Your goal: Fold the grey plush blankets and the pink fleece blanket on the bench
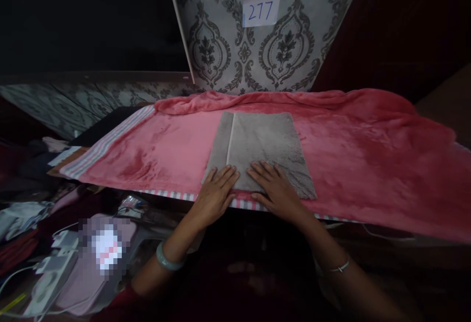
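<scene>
A grey folded towel (263, 143) lies flat on a pink plush blanket (368, 155) that covers the table. My left hand (216, 192) rests palm down on the towel's near left corner, fingers spread. My right hand (274, 187) presses flat on the towel's near edge just beside it. Neither hand grips anything. A folded strip of the towel runs along its left side. I wear a green bangle on the left wrist and a thin bracelet on the right.
A patterned grey wall panel (228, 42) with a paper label reading 277 (260, 11) stands behind the table. The blanket has a striped border (110, 140) at the left. Cables, a power strip (55, 270) and cloth clutter lie low at the left.
</scene>
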Demonstrator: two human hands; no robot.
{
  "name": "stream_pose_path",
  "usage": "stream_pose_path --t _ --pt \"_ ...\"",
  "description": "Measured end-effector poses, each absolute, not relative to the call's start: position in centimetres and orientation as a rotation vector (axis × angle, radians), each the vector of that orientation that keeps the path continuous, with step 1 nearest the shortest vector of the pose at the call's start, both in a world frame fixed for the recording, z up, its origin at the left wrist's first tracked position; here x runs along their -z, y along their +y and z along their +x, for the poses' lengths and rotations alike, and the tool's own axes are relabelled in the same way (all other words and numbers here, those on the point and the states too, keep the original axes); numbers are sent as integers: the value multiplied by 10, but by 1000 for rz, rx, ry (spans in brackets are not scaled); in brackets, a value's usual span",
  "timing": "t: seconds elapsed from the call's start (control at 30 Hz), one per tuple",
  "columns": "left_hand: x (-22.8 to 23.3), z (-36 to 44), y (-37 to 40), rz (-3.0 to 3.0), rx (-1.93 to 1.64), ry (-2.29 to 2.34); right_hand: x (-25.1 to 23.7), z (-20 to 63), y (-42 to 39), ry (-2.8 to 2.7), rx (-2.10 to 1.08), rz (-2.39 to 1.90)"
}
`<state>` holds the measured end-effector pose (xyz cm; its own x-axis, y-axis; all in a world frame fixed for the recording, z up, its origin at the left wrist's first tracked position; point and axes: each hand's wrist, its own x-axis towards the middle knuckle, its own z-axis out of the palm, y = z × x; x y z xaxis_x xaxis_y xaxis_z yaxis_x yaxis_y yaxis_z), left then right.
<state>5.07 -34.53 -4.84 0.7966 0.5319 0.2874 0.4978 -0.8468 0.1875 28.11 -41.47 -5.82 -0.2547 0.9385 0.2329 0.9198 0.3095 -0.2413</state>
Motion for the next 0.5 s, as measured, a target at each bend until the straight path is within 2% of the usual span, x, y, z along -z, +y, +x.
stream_pose_path --t 0.17,0.33,0.5 --pt "47 39 -339 2826 -592 819 52 309 -425 -2128 -187 -1550" --pt "25 58 -336 2801 -710 823 46 352 -431 -1813 -36 -1602" --pt "18 99 -331 2901 -588 830 57 362 -427 -1833 -20 -1705"
